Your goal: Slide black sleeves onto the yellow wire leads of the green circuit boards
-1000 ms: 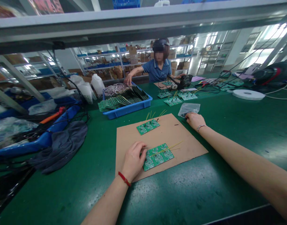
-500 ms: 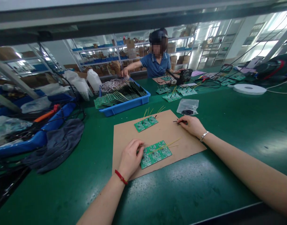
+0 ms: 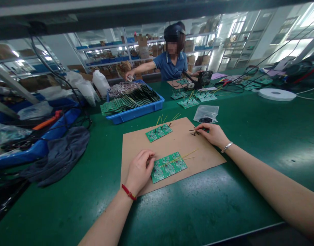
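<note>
In the head view, a flat, rectangular green circuit board [image 3: 169,167], crowded with small silvery and dark components, lies face up on a brown cardboard sheet [image 3: 198,160], near the sheet's front edge. Its long axis runs obliquely, from the person's near left to the far right. Thin yellow wires [image 3: 189,155] lie low across it, their free ends reaching past its right end, pointing right and slightly away.

The person's left hand [image 3: 140,169] is loosely curled at the board's left end; whether it grips the board cannot be told. The right hand [image 3: 212,134] has thumb and forefinger drawn together beside short, thin black pieces [image 3: 193,134] scattered near the sheet's right edge; whether it pinches one is unclear.

Farther back on the sheet, a second green board with upright black pieces and fanned yellow wires [image 3: 159,133] lies at a similar slant.
</note>
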`<action>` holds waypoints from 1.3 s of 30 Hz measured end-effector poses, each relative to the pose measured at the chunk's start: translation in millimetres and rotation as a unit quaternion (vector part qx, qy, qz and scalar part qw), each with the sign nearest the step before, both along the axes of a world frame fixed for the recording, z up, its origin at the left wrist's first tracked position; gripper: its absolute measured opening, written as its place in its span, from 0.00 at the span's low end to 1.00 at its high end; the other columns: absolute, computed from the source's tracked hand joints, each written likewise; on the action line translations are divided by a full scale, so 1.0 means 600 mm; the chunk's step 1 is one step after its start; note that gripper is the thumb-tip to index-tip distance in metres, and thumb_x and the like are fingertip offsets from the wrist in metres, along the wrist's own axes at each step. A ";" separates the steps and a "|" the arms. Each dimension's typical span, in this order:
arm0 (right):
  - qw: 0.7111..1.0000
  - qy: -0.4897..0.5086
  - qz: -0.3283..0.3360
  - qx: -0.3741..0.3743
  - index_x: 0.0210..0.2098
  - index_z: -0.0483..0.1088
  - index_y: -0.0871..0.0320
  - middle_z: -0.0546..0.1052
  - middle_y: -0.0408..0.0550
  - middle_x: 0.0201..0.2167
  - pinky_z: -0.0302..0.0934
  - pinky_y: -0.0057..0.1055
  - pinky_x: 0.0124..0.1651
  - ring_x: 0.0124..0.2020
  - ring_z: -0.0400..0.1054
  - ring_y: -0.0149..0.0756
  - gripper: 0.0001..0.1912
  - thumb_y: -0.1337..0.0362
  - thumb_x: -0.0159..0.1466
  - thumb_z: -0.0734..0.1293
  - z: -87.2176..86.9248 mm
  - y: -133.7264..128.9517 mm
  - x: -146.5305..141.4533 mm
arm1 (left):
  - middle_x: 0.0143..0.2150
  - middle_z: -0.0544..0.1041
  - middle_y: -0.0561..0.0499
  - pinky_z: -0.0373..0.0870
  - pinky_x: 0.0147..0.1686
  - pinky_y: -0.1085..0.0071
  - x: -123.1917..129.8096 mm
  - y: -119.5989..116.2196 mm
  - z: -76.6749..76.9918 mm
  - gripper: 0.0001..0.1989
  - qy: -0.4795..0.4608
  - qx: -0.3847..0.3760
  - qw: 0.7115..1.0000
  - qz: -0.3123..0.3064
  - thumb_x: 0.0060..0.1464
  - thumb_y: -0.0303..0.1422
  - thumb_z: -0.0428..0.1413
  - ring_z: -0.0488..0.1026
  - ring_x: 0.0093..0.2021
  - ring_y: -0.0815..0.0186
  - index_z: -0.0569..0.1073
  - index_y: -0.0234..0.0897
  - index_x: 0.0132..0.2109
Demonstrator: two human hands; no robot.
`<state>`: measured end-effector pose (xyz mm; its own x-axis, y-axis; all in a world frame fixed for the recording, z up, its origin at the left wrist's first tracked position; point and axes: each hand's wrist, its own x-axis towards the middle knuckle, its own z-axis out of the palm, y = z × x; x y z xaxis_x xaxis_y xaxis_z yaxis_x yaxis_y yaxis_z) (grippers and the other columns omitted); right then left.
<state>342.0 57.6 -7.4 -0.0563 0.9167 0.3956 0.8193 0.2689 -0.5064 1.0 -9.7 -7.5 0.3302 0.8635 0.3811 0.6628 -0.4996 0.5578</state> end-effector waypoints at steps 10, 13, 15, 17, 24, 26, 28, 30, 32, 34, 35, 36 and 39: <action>0.995 -0.096 -0.008 -0.014 0.52 0.68 0.54 0.81 0.46 0.39 0.64 0.34 0.38 0.38 0.75 0.42 0.17 0.62 0.65 0.59 0.000 -0.006 0.009 | 0.41 0.74 0.50 0.68 0.43 0.66 -0.001 0.000 0.000 0.06 0.003 0.002 1.000 0.001 0.58 0.26 0.50 0.72 0.42 0.64 0.71 0.38 0.41; 0.996 -0.082 -0.017 -0.011 0.51 0.67 0.56 0.81 0.46 0.36 0.63 0.34 0.38 0.38 0.75 0.42 0.16 0.62 0.65 0.59 0.003 -0.006 0.010 | 0.41 0.74 0.49 0.68 0.43 0.66 -0.001 -0.001 0.001 0.06 0.005 0.005 1.000 0.000 0.58 0.26 0.51 0.72 0.42 0.63 0.71 0.38 0.41; 0.999 -0.046 -0.022 -0.004 0.47 0.69 0.57 0.81 0.46 0.33 0.62 0.33 0.37 0.35 0.74 0.40 0.13 0.63 0.65 0.58 0.007 -0.007 0.008 | 0.41 0.74 0.49 0.68 0.43 0.66 -0.002 -0.002 0.005 0.06 0.006 0.010 1.000 0.002 0.58 0.26 0.51 0.72 0.42 0.63 0.71 0.38 0.41; 0.999 0.022 -0.028 0.008 0.40 0.70 0.56 0.79 0.46 0.30 0.61 0.32 0.36 0.31 0.72 0.38 0.11 0.63 0.65 0.58 0.014 -0.012 -0.003 | 0.40 0.75 0.49 0.68 0.42 0.66 -0.002 -0.005 0.010 0.06 0.004 0.015 1.000 0.005 0.58 0.27 0.51 0.72 0.41 0.63 0.71 0.38 0.41; 0.857 0.503 0.071 -0.089 0.32 0.63 0.54 0.56 0.36 0.19 0.45 0.26 0.22 0.18 0.49 0.26 0.07 0.58 0.62 0.62 0.060 -0.070 -0.105 | 0.37 0.75 0.50 0.68 0.39 0.67 0.011 -0.019 0.022 0.05 0.021 -0.019 0.999 -0.016 0.59 0.28 0.52 0.72 0.38 0.65 0.72 0.37 0.41; 0.795 0.579 0.084 -0.161 0.31 0.63 0.55 0.53 0.35 0.20 0.41 0.26 0.22 0.18 0.45 0.25 0.08 0.58 0.60 0.65 0.064 -0.085 -0.130 | 0.36 0.75 0.50 0.68 0.39 0.67 0.024 -0.022 0.022 0.05 0.032 -0.032 0.998 -0.035 0.58 0.28 0.52 0.71 0.37 0.65 0.72 0.37 0.41; 0.754 0.614 0.077 -0.219 0.32 0.64 0.56 0.52 0.35 0.20 0.40 0.25 0.22 0.18 0.43 0.24 0.10 0.56 0.59 0.66 0.059 -0.093 -0.146 | 0.36 0.75 0.50 0.67 0.40 0.67 0.038 -0.023 0.024 0.05 0.045 -0.037 0.997 -0.055 0.58 0.28 0.52 0.71 0.38 0.65 0.72 0.37 0.40; 0.742 0.617 0.069 -0.254 0.33 0.64 0.57 0.52 0.34 0.19 0.39 0.25 0.22 0.17 0.42 0.23 0.13 0.54 0.59 0.66 0.050 -0.095 -0.153 | 0.36 0.75 0.50 0.67 0.40 0.67 0.054 -0.021 0.026 0.04 0.066 -0.041 0.995 -0.065 0.58 0.29 0.53 0.71 0.38 0.64 0.72 0.37 0.39; 0.748 0.598 0.070 -0.278 0.33 0.65 0.57 0.52 0.34 0.19 0.39 0.25 0.22 0.17 0.43 0.23 0.13 0.54 0.58 0.66 0.038 -0.095 -0.155 | 0.35 0.74 0.51 0.66 0.38 0.68 0.067 -0.016 0.029 0.03 0.097 -0.048 0.992 -0.063 0.56 0.29 0.54 0.70 0.36 0.64 0.72 0.37 0.37; 0.755 0.580 0.076 -0.297 0.34 0.65 0.58 0.53 0.34 0.19 0.40 0.26 0.22 0.18 0.44 0.23 0.13 0.55 0.57 0.66 0.029 -0.095 -0.154 | 0.33 0.74 0.51 0.66 0.36 0.68 0.077 -0.011 0.032 0.01 0.129 -0.057 0.988 -0.063 0.53 0.28 0.55 0.70 0.35 0.64 0.72 0.36 0.35; 0.755 0.574 0.078 -0.306 0.33 0.65 0.58 0.53 0.34 0.19 0.40 0.26 0.22 0.18 0.44 0.23 0.13 0.55 0.57 0.66 0.025 -0.096 -0.154 | 0.32 0.74 0.51 0.65 0.36 0.68 0.081 -0.008 0.034 0.01 0.143 -0.062 0.986 -0.067 0.52 0.28 0.55 0.70 0.35 0.63 0.72 0.36 0.34; 0.756 0.571 0.079 -0.311 0.33 0.65 0.58 0.54 0.34 0.19 0.41 0.26 0.22 0.18 0.45 0.24 0.13 0.54 0.57 0.66 0.021 -0.098 -0.154 | 0.32 0.74 0.51 0.65 0.35 0.69 0.084 -0.005 0.036 0.01 0.154 -0.068 0.983 -0.071 0.52 0.27 0.55 0.70 0.34 0.64 0.72 0.36 0.32; 0.761 0.557 0.100 -0.317 0.30 0.64 0.58 0.58 0.36 0.21 0.45 0.27 0.25 0.20 0.51 0.25 0.16 0.51 0.58 0.65 0.015 -0.104 -0.155 | 0.29 0.74 0.51 0.64 0.34 0.69 0.092 0.004 0.045 0.05 0.190 -0.090 0.975 -0.071 0.52 0.26 0.53 0.70 0.32 0.64 0.71 0.37 0.30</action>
